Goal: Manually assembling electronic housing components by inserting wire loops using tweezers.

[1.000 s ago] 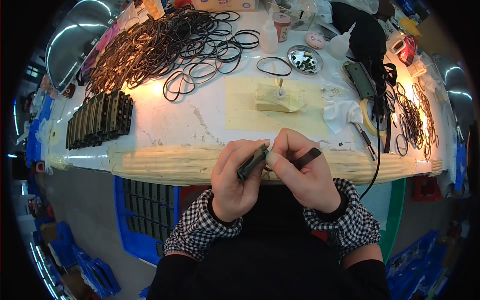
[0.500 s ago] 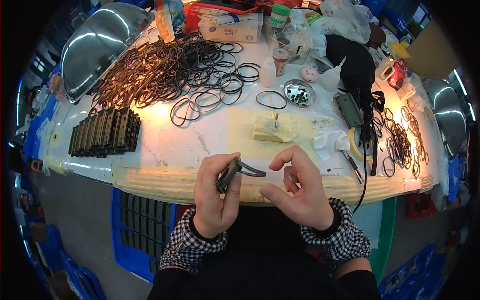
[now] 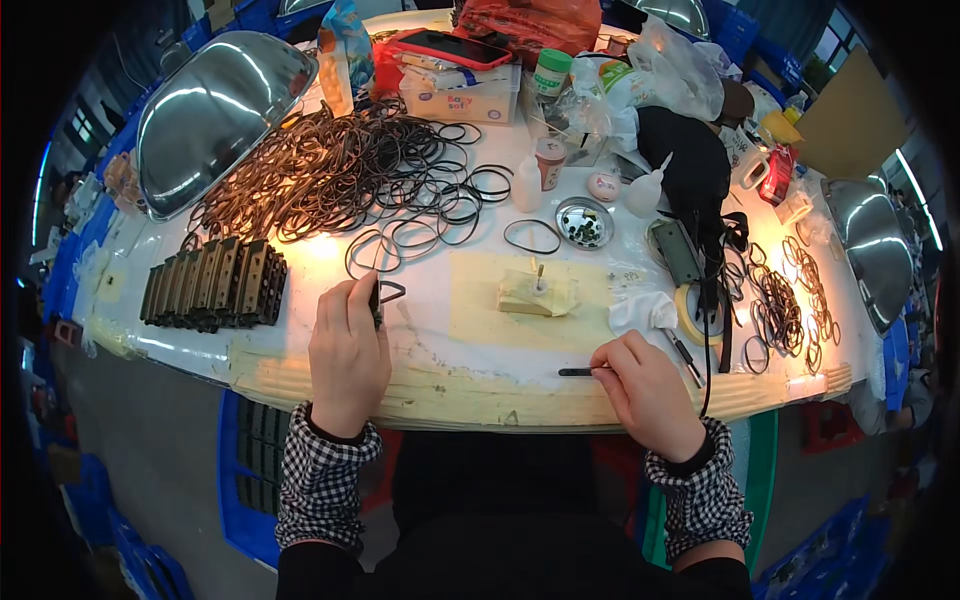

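Note:
My left hand (image 3: 345, 355) is above the table at the left of centre, its fingers closed around a dark rectangular part (image 3: 377, 302). Most of that part is hidden behind the fingers, while a thin black loop (image 3: 394, 290) juts out on its right side. Over the front edge, to the right, my right hand (image 3: 650, 395) pinches a slim dark tool (image 3: 575, 372) whose tip points left. Its exact kind does not show. Between the hands and farther back stands a taped block (image 3: 537, 294) with a small upright pin.
Stacked dark olive housings (image 3: 215, 285) stand at the left, beside a heap of black rubber bands (image 3: 330, 165). A round metal dish (image 3: 584, 222) holds small dark pieces. Behind it are bottles and bags. A pen-like tool (image 3: 687, 362) and a tape roll (image 3: 693, 310) lie right.
My left hand has moved left and farther away with the dark part. My right hand, empty before, has shifted right and now grips the slim dark tool. The view has shifted slightly.

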### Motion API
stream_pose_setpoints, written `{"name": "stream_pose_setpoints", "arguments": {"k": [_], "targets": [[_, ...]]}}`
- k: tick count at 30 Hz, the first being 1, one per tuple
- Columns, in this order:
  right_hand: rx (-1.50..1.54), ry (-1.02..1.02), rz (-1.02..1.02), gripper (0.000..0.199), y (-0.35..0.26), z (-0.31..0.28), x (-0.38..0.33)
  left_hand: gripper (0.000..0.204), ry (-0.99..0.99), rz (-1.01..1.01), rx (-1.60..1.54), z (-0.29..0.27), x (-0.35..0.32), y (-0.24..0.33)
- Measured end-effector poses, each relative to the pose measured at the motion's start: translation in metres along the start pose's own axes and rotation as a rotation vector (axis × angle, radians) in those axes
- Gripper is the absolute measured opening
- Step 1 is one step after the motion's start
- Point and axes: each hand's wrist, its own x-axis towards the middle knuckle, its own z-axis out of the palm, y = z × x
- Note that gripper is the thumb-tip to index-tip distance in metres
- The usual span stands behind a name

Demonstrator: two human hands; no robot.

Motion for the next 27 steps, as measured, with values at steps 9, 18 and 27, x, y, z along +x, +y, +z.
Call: {"name": "stream_pose_setpoints", "arguments": {"k": [9,18,27], "targets": [[-0.133,0.1,-0.076,0.013,0.02,0.0,-0.003,0.055,-0.302,0.041,0.031,0.015,0.007,-0.016],[-0.159,0.231,-0.058,0.013,0.017,-0.047,-0.005,0.068,-0.156,0.108,0.006,0.011,0.0,-0.022],[-0.181,0.264,0.039,0.01,0.02,-0.078,-0.019,0.048,0.007,0.132,-0.056,0.011,-0.005,-0.019]]}}
